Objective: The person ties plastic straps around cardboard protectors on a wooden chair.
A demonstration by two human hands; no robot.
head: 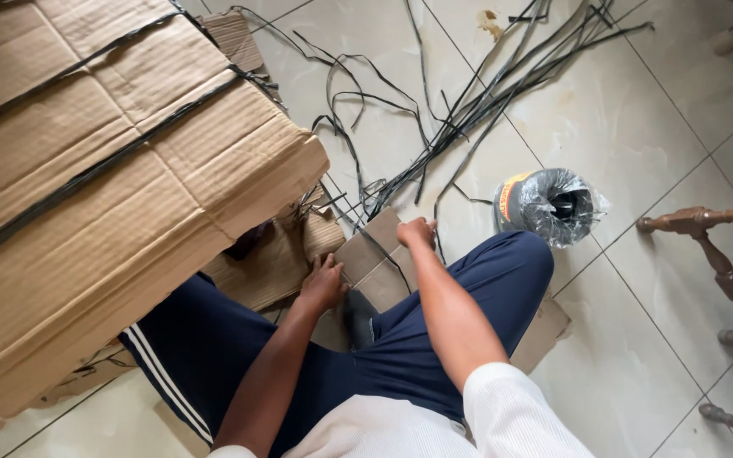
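Two hands work one small cardboard piece (375, 254): left hand (322, 284) pressing flat, right hand (417, 231) pinching a black strap (383, 250). One big strapped cardboard stack (103, 195) crowds the left; one wrapped roll (546, 206) stands right.

A small flat brown corrugated cardboard piece (377, 254) lies on the pale tiled floor between the seated person's knees, tilted with one corner toward the tangle of straps. A thin black plastic strap (386, 250) runs across its top face in a slanting line, and a lighter strip crosses it the other way. The left hand presses on the piece's near left edge; the right hand pinches the strap at its far corner.
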